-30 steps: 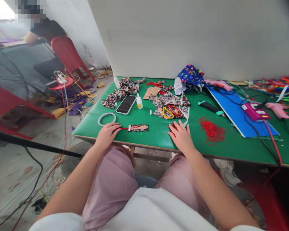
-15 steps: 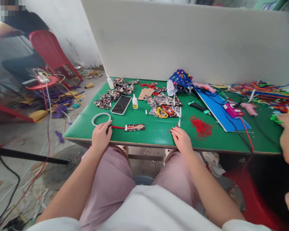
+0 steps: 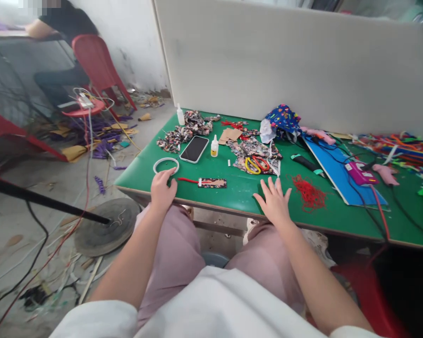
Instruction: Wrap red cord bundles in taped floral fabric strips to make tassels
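Note:
My right hand [image 3: 275,203] lies on the green table with its fingers spread, holding nothing. It is left of a tangle of red thread [image 3: 309,193] and below scissors [image 3: 256,165] with yellow and orange handles. My left hand [image 3: 163,188] rests at the table's front edge, fingers loosely bent and thumb apart. Its fingertips meet or overlap the near rim of a white tape roll [image 3: 154,166]; I cannot tell which. Just right of this hand, a red cord [image 3: 188,180] runs to a small floral-patterned strip [image 3: 218,183] lying flat.
A phone [image 3: 194,149], a glue bottle [image 3: 215,146] and bunched floral fabric [image 3: 197,123] lie further back. A cutter [image 3: 306,164], blue board [image 3: 338,173] and pink glue gun [image 3: 385,173] with cables are rightward. Another person [image 3: 70,23] sits far left.
My right hand has opened from a pinch to spread fingers, and the red thread bit by its fingertips no longer shows. The view has shifted left. The other person's hand at right has mostly left view.

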The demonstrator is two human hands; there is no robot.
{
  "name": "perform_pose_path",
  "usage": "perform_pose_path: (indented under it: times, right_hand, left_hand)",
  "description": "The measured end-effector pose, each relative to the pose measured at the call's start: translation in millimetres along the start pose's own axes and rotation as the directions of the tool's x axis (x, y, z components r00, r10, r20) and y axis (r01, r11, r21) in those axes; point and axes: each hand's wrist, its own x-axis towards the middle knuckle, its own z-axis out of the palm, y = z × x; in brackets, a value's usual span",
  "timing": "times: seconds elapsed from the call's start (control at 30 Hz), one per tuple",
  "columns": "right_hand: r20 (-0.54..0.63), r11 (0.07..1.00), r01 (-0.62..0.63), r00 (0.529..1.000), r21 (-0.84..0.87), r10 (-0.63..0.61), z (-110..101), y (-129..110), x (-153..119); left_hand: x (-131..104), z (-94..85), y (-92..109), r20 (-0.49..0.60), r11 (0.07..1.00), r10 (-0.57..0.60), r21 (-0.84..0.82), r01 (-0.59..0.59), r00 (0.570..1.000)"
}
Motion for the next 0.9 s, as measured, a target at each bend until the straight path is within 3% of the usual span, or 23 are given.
perform_pose_path:
  times: [0.27,0.5,0.63,0.7,0.77,0.9]
  right_hand:
    - [0.01,0.996,0.055,0.998,-0.074,-0.054,7.2,4.3,11.9]
    - [-0.014,0.995,0.089,0.996,0.038,-0.088,5.1,27.2,-0.2]
    - [-0.006,0.987,0.15,0.989,0.057,-0.15,0.6,19.9,-8.6]
    - [0.022,0.987,0.157,0.987,0.038,-0.158,-1.5,14.7,-11.8]
    - [0.048,0.989,0.147,0.988,0.026,-0.148,-3.0,12.9,-14.5]
    - [0.068,0.992,0.121,0.99,0.022,-0.122,-4.3,24.5,-22.1]
  left_hand:
    - [-0.3,1.1,-0.8,0.015,1.0,0.013,-0.012,-0.013,1.0]
    - [-1.0,-5.9,0.5,-0.012,0.998,0.038,-0.053,-0.038,0.999]
    - [-8.2,0.7,15.8,-0.002,0.987,0.158,-0.022,-0.158,0.987]
    - [-15.5,11.0,34.9,0.079,0.962,0.272,-0.026,-0.271,0.959]
    - [-24.1,23.2,58.9,0.203,0.921,0.387,-0.039,-0.388,0.899]
    - [-35.7,40.6,97.7,0.382,0.866,0.447,0.043,-0.499,0.809]
